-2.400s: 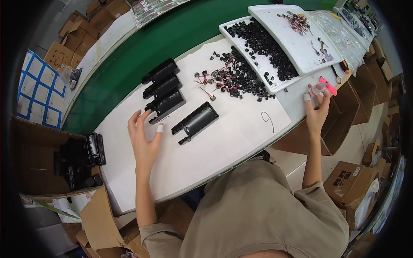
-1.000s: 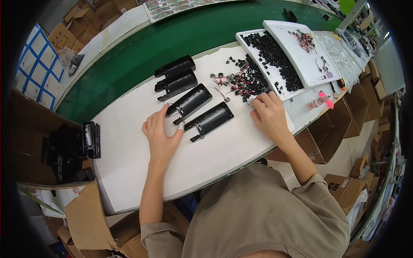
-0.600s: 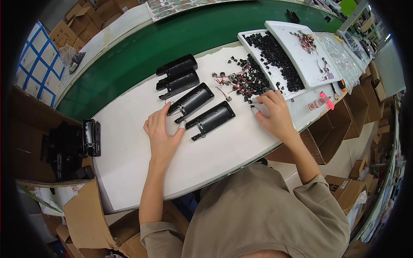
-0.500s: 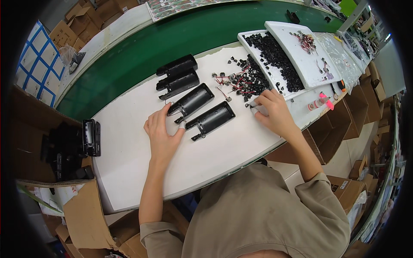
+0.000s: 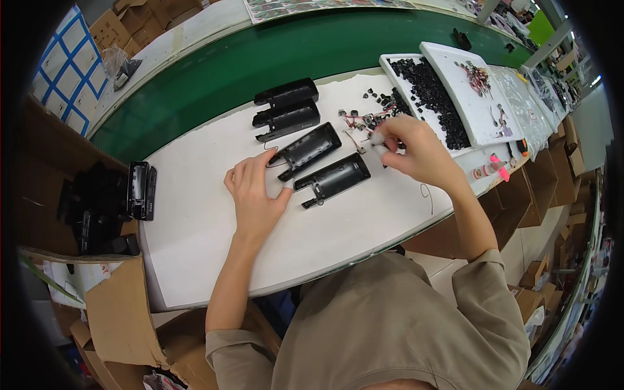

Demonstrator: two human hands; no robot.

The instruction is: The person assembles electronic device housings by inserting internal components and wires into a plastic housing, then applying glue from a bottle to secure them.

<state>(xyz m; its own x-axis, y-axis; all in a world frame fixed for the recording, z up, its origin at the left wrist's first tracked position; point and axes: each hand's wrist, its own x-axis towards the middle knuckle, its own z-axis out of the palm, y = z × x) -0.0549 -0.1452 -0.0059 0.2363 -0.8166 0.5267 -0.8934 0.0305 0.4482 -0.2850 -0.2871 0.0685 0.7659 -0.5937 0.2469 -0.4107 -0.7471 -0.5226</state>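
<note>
My left hand point(image 5: 255, 198) straddles the lower end of a black plastic housing point(image 5: 312, 151), index finger on one side and thumb on the other. A second housing point(image 5: 339, 180) lies just below it, close to the thumb. My right hand point(image 5: 419, 153) is closed in a pinch, with pale covers on its fingertips; whatever sits between them is too small to make out. Beside those fingertips lies a small part with red and black wire leads point(image 5: 361, 148). More wired parts point(image 5: 354, 119) and small black pieces point(image 5: 389, 103) are heaped behind, partly hidden by this hand.
Two other black housings point(image 5: 286, 93) lie farther back. White trays point(image 5: 484, 135) with black pieces and wired parts stand at the right, near a small bottle point(image 5: 482, 171). A thin wire point(image 5: 427, 198) lies near the front edge. At the left, a carton point(image 5: 123, 312) adjoins stacked black parts point(image 5: 140, 190).
My right hand has moved left and lifted toward the wired parts, uncovering the thin wire near the table edge. My left hand stays at the same housing. The whole view has shifted slightly.
</note>
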